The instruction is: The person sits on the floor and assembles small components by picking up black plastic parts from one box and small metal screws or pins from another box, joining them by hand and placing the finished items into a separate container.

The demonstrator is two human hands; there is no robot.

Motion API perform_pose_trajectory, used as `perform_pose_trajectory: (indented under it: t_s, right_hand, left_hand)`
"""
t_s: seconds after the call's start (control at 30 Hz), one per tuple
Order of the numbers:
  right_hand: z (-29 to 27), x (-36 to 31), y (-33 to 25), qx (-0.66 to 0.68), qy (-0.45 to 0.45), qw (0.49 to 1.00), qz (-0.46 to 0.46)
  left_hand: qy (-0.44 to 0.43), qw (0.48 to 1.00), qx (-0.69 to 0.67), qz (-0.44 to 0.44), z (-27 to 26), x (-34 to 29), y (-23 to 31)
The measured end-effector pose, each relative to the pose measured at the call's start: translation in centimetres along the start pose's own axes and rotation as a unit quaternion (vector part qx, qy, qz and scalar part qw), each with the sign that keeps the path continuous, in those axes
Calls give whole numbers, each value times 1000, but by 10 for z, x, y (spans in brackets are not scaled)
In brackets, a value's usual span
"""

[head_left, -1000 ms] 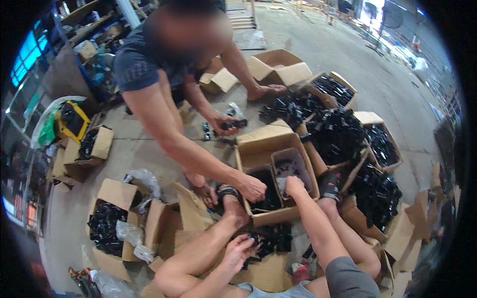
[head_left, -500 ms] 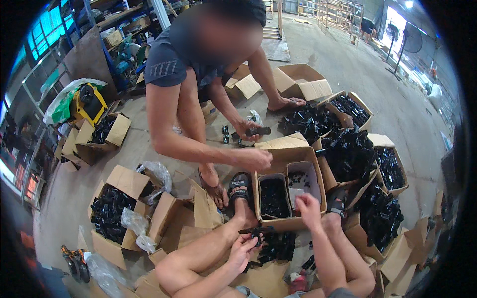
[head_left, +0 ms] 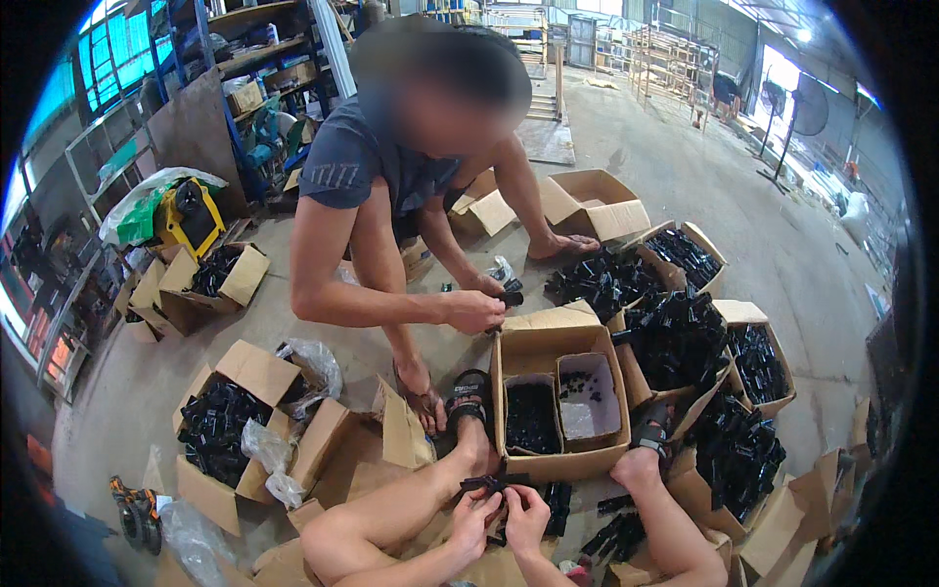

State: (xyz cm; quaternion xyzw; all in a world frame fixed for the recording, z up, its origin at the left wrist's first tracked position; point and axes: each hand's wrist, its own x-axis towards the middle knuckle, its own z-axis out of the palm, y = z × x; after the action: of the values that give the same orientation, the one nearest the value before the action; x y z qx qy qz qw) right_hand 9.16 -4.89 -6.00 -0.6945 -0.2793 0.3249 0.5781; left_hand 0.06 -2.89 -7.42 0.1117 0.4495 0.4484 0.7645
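Left hand (head_left: 470, 520) and right hand (head_left: 527, 519), equally near, pinch a black part (head_left: 497, 481), its long axis seemingly crosswise just ahead of them.

Smooth plastic is suggested by the held black part (head_left: 495, 482); a glossy sheen is shown by the heaped black parts (head_left: 675, 335). Matt cardboard is seen in the carton (head_left: 562, 465), crinkled, shiny film in the plastic bag (head_left: 267, 448), dull concrete in the floor (head_left: 714, 186).
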Motion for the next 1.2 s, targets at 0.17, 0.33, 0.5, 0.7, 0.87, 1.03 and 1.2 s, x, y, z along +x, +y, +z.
perform_pose_trajectory:
  t_s: [0.17, 0.33, 0.5, 0.7, 0.87, 1.03, 1.2]
  right_hand:
    - [-1, 2, -3, 0, 15, 1000, 9]
    - [1, 0, -2, -4, 10, 1000, 12]
    - [1, 3, 9, 60, -17, 998, 29]
    - [-6, 5, 12, 101, -51, 990, 87]
    - [-5, 8, 14, 70, -64, 990, 106]
    - [-8, 8, 18, 103, -58, 989, 86]
    - [-9, 9, 15, 123, -67, 984, 112]
  left_hand:
    - [-19, 1000, 7, 14, 0, -3, -6]
    - [-10, 1000, 14, 25, -1, -4, -2]
    - [-9, 999, 27, 39, -7, 2, -6]
    - [-25, 998, 22, 55, -3, 2, -6]
    - [0, 997, 53, 51, -4, 2, -4]
    - [-6, 997, 52, 60, -3, 1, -6]
    - [-15, 996, 61, 58, -3, 0, -5]
